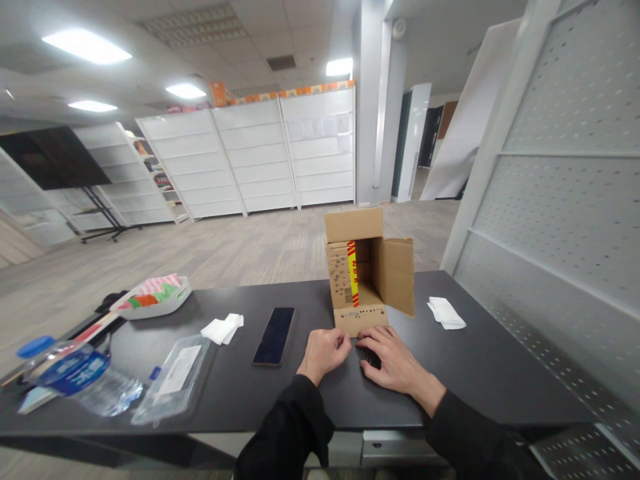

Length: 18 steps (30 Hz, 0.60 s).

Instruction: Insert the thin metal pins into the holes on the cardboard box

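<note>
An open cardboard box (367, 267) lies on its side on the black table (500, 360), its opening facing me, with a red and yellow tape strip on its left flap. My left hand (324, 353) rests just in front of the box, fingers curled into a loose fist. My right hand (393, 360) lies beside it with fingers bent over a small dark object (371, 358) on the table. What that object is I cannot make out. Both hands almost touch each other.
A black phone (274, 335) lies left of my hands. Folded white tissues (223, 329) and a second white tissue (446, 313) lie on the table. At the left are a clear plastic bag (173, 379), a water bottle (80, 377) and a white tray (155, 298). A perforated metal shelf panel (565, 220) stands at right.
</note>
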Each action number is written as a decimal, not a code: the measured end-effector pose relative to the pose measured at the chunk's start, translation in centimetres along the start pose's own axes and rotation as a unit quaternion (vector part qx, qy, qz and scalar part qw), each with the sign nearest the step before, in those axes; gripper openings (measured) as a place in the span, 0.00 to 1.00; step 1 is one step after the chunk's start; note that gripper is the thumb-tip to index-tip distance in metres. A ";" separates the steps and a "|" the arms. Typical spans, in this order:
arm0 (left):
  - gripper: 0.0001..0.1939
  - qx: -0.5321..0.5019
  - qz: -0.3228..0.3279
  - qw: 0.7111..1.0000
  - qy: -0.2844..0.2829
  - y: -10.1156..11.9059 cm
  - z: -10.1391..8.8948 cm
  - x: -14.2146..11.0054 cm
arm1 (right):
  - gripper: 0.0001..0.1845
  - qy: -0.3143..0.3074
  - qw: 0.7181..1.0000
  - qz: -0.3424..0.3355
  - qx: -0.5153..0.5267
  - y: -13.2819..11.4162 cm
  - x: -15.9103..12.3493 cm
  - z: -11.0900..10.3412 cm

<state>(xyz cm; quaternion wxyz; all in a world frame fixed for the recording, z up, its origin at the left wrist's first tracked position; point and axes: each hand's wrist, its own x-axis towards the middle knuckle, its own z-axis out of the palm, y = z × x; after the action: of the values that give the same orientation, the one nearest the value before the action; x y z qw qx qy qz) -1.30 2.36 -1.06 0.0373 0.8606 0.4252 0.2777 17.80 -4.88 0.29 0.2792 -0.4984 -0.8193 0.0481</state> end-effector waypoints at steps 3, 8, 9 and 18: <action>0.16 -0.003 0.002 1.000 0.002 0.0 0.0 0.0 | 0.14 -0.004 1.000 0.000 0.005 -0.1 0.0 0.0; 0.16 -0.002 0.004 1.000 0.006 0.0 0.0 0.0 | 0.14 -0.006 1.000 -0.001 0.006 0.0 0.1 0.0; 0.16 -0.002 0.005 1.000 0.006 0.0 0.0 0.0 | 0.14 -0.008 1.000 0.001 0.005 0.0 0.1 0.1; 0.16 0.000 0.007 1.000 0.010 0.0 0.1 0.0 | 0.16 -0.020 1.000 0.006 0.005 -0.1 0.2 0.0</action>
<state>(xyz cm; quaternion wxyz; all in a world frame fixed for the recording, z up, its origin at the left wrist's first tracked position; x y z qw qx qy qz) -1.25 2.41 -1.12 0.0311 0.8610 0.4193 0.2861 17.69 -4.77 0.35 0.2647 -0.5012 -0.8213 0.0642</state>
